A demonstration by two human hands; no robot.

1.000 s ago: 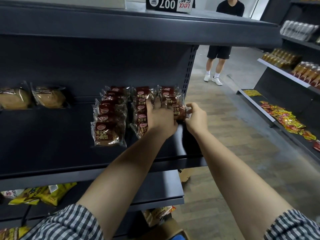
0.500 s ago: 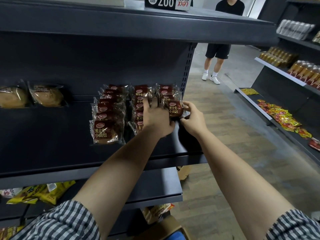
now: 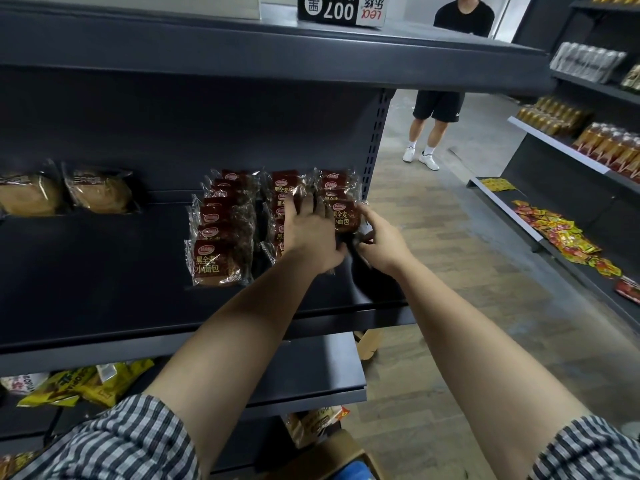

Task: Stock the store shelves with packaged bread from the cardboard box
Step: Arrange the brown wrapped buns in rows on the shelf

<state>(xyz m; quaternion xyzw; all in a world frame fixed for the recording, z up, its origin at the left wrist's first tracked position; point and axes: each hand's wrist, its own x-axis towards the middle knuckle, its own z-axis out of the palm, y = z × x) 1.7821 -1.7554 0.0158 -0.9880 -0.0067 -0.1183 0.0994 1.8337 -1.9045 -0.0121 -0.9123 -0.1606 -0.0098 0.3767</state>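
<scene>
Three rows of red-brown bread packs stand on the dark middle shelf [image 3: 104, 271]; the left row's front pack [image 3: 216, 263] faces me. My left hand [image 3: 311, 237] lies over the middle row [image 3: 285, 185], fingers spread, its thumb side against the front pack of the right row [image 3: 346, 220]. My right hand [image 3: 381, 240] pinches that pack's lower right corner. The pack stands upright at the shelf's right end, label facing me. One corner of the cardboard box [image 3: 332, 455] shows at the bottom edge.
Two pale buns in clear wrap [image 3: 100, 192] sit at the shelf's far left. Yellow snack bags [image 3: 79, 386] lie on the lower shelf. A person in black shorts [image 3: 436, 105] stands in the aisle. More stocked shelves [image 3: 561, 154] line the right side.
Both hands have tipped the right row's front pack from a slant to upright and nudged it slightly left. The other packs have not moved.
</scene>
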